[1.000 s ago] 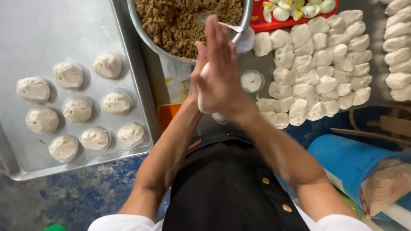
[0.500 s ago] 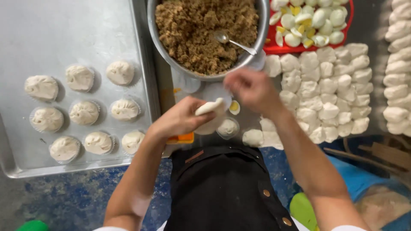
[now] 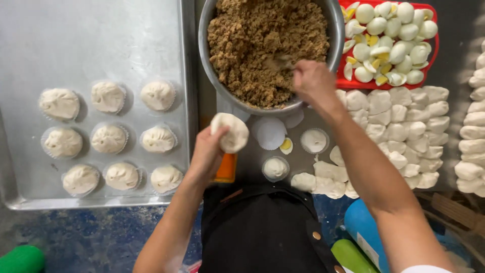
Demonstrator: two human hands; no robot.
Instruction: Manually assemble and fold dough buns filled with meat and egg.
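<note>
My left hand (image 3: 206, 154) holds a flattened round of white dough (image 3: 230, 132) just below the big metal bowl (image 3: 212, 76). The bowl is full of brown crumbly filling (image 3: 257, 40). My right hand (image 3: 313, 81) reaches over the bowl's near right rim, gripping a spoon (image 3: 279, 61) dug into the filling. Below the bowl lie paper cups (image 3: 271, 133), two of them holding dough (image 3: 314, 140), and an egg wedge (image 3: 286, 145).
A metal tray (image 3: 30, 50) at left carries several filled buns in paper cups (image 3: 108, 137). A red tray (image 3: 433, 55) of peeled, cut boiled eggs stands upper right. Rows of cut dough pieces (image 3: 404, 126) cover the right side. Green and blue objects lie near the floor.
My hands separated after pressing the dough between them. The left kept the dough round; the right moved up to the bowl and took the spoon.
</note>
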